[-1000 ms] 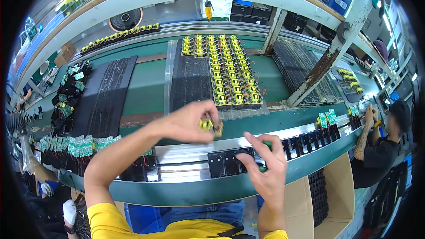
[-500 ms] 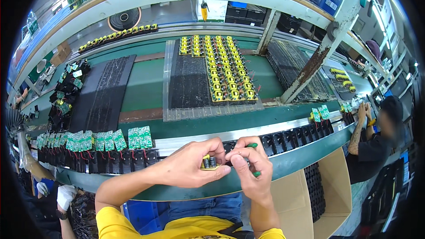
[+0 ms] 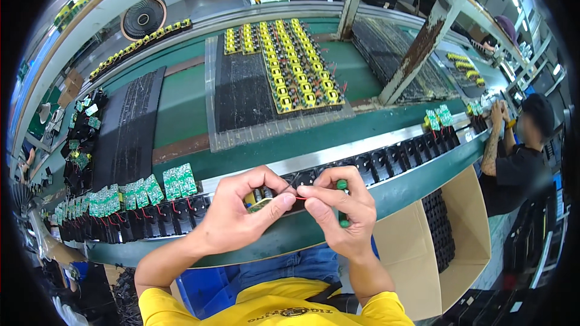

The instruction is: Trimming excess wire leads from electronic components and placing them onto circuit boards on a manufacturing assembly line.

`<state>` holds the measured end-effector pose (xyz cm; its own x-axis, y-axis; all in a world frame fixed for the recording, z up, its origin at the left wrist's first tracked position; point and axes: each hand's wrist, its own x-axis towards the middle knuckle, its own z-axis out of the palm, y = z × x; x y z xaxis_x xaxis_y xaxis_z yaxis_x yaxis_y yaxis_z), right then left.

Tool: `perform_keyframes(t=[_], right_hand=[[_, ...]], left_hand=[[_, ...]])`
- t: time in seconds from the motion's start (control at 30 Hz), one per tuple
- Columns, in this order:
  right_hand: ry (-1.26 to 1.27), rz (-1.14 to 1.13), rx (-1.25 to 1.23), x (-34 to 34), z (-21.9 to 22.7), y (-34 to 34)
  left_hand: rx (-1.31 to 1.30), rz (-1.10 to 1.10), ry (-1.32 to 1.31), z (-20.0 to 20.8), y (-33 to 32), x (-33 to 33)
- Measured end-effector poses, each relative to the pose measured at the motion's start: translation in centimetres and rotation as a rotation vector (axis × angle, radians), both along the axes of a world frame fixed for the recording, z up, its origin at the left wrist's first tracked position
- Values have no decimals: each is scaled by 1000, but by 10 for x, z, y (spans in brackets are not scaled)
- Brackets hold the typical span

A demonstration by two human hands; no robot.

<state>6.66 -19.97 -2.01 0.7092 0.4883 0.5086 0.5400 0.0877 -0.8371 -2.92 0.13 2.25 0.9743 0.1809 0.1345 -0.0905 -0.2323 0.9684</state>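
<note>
My left hand (image 3: 241, 214) pinches a small yellow wound component (image 3: 261, 203) close to my chest, over the front rail. My right hand (image 3: 338, 211) holds a green-handled tool (image 3: 342, 186) in its palm and pinches a thin red wire (image 3: 294, 197) that runs from the component. The two hands touch at the fingertips. A row of black holders (image 3: 399, 156) runs along the conveyor just behind them. Green circuit boards (image 3: 172, 182) stand in the holders to the left of my left hand.
A tray of yellow components (image 3: 290, 66) on a black mat lies on the green bench behind. Black ribbed trays (image 3: 130, 124) sit left and right. An open cardboard box (image 3: 450, 238) stands at lower right. Another person (image 3: 519, 157) works at the right. A rusty post (image 3: 423, 33) rises behind.
One second ago my left hand was raised with the yellow component and the right hand was apart. Both hands have come together low at the rail and now pull a red wire.
</note>
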Motion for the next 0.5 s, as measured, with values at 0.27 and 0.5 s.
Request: perform_keyframes(t=[0.27, 0.5], right_hand=[[-412, -192, -491, -3, -41, -10], [-519, -203, -631, -10, -56, 0]], left_hand=[[353, -4, 184, -19, 31, 21], [476, 45, 196, -38, 33, 32]])
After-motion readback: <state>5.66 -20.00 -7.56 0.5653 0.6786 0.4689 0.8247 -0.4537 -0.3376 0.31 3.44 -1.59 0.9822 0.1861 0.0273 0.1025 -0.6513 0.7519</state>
